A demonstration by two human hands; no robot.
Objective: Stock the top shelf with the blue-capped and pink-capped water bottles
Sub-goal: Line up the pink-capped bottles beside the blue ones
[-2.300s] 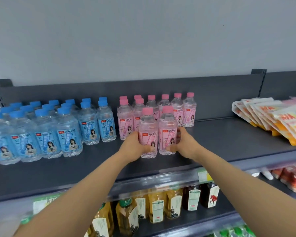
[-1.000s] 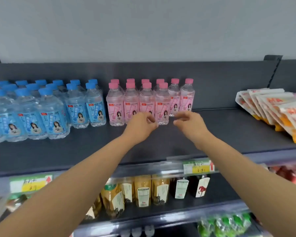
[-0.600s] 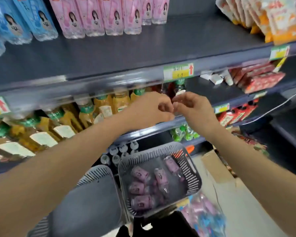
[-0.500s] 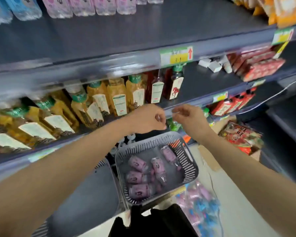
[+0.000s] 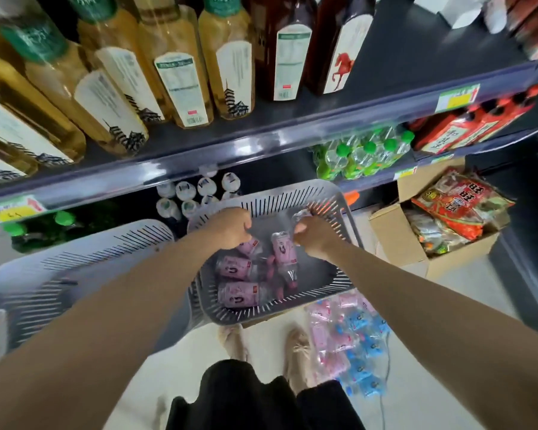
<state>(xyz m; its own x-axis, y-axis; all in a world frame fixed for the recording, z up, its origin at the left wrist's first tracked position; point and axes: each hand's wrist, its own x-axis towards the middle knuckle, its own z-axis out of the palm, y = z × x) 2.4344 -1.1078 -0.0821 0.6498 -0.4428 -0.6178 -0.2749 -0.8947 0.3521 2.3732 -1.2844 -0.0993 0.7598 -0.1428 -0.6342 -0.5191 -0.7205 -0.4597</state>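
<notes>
Both bare forearms reach down and forward into a grey plastic basket [image 5: 339,209], with the wrists bent and the backs of the hands facing up. The left hand [image 5: 230,228] hangs near the basket's far edge, its fingers curled under just above a pink-labelled bottle [image 5: 253,245]. Blur makes it impossible to tell whether the hand grips that bottle. The right hand [image 5: 316,238], close beside it toward the far right corner, has its fingers folded round a gripped water bottle [image 5: 302,215], of which only a crumpled clear plastic end shows past the knuckles. The basket is a rounded rectangle with thin vertical slots all along its walls. On its floor lie more pink-capped water bottles [image 5: 237,267], clear ribbed plastic with glossy pink wrap labels, all on their sides. Two near the left wall run left to right with their caps toward the right. A third [image 5: 284,254], below the right hand, runs from far edge to near edge with its cap toward the near edge. A second slotted basket [image 5: 75,268] sits just left of the first. On the pale floor by the near right corner lies a shrink-wrapped pack of pink and blue bottles [image 5: 347,339], and a cardboard box of snack packets [image 5: 398,243] stands to the right. Above, a dark shelf carries amber tea bottles [image 5: 180,72] and dark bottles with a red horse label [image 5: 339,54].
</notes>
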